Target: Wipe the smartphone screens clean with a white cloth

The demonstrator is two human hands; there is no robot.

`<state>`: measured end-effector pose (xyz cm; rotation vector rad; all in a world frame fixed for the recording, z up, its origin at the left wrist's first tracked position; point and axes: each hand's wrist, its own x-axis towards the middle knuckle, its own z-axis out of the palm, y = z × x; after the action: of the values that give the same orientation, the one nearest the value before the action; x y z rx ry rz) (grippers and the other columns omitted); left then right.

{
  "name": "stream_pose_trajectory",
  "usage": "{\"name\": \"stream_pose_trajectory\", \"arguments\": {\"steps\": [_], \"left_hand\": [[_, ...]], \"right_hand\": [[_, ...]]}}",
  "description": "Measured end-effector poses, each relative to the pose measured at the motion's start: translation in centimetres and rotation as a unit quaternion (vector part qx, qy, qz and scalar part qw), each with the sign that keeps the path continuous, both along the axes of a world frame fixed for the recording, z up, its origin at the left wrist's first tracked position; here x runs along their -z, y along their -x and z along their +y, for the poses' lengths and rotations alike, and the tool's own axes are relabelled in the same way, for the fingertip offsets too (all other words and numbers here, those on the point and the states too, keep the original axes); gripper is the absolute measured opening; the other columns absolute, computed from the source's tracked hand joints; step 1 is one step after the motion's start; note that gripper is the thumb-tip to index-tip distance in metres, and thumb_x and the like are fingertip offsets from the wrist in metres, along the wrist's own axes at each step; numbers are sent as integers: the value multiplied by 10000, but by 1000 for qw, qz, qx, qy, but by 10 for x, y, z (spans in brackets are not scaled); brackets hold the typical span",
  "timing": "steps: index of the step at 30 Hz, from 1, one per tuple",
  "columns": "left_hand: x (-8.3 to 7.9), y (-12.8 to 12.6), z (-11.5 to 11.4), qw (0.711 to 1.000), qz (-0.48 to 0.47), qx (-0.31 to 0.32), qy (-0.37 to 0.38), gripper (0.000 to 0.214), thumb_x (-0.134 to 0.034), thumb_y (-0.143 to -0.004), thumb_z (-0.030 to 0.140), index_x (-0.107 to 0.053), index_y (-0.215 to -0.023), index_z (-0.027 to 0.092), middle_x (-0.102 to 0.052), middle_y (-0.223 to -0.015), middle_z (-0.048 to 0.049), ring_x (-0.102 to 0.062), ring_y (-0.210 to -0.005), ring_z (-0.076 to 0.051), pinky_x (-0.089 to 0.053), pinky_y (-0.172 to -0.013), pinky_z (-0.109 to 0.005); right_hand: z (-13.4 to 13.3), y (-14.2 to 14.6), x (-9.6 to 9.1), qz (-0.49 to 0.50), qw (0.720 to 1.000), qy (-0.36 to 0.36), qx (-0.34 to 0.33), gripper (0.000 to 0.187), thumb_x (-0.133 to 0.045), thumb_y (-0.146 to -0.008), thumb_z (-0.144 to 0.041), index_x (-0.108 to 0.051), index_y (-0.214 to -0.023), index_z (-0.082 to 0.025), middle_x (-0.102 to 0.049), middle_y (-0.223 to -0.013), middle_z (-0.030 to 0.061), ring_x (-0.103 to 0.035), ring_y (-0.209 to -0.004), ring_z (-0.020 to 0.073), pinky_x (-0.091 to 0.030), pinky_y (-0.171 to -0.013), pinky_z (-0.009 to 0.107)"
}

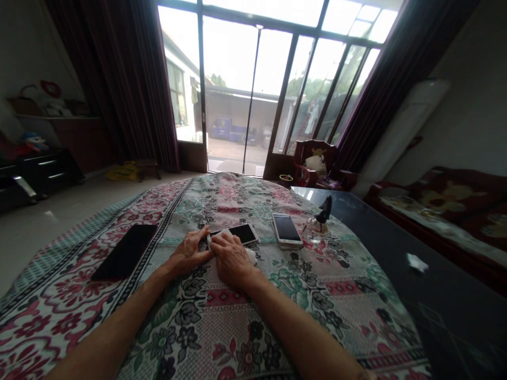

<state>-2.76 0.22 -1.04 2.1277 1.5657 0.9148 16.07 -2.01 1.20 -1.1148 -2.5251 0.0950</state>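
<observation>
A white phone point(252, 240) lies on pink, green, black floral cloth point(245, 327).

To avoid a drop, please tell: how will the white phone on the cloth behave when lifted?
The white phone seems a rigid flat slab, so stiff, unlikely to roll. Its glossy glass screen may slip and is probably fragile.

One head-worn camera faces forward and down, close above the bare left hand point(189, 254) and bare right hand point(233, 260), toward tall dark-framed glass doors point(253, 89).
</observation>
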Motion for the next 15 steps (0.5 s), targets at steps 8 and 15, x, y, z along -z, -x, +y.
{"name": "stream_pose_trajectory", "arguments": {"steps": [8, 15], "left_hand": [[7, 3, 4, 1000, -9, 9, -6, 783, -697, -673, 386, -517, -1414, 208, -655, -1293, -131, -546, -1249, -353, -400, -1079, -508], [6, 3, 2, 1000, -22, 8, -1, 787, -691, -690, 399, -511, -1426, 189, -636, -1309, -161, -539, -1250, -368, -396, -1080, -526]], "right_hand": [[35, -21, -7, -2, 991, 48, 126, 348, -427, -944, -166, -635, -1219, -212, -598, -1360, 61, -470, -1262, 202, -339, -1061, 337], [42, -48, -1, 6, 967, 42, 249, 415, -421, -934, -147, -609, -1304, -145, -533, -1448, 110, -441, -1330, 263, -297, -1115, 390]]}}
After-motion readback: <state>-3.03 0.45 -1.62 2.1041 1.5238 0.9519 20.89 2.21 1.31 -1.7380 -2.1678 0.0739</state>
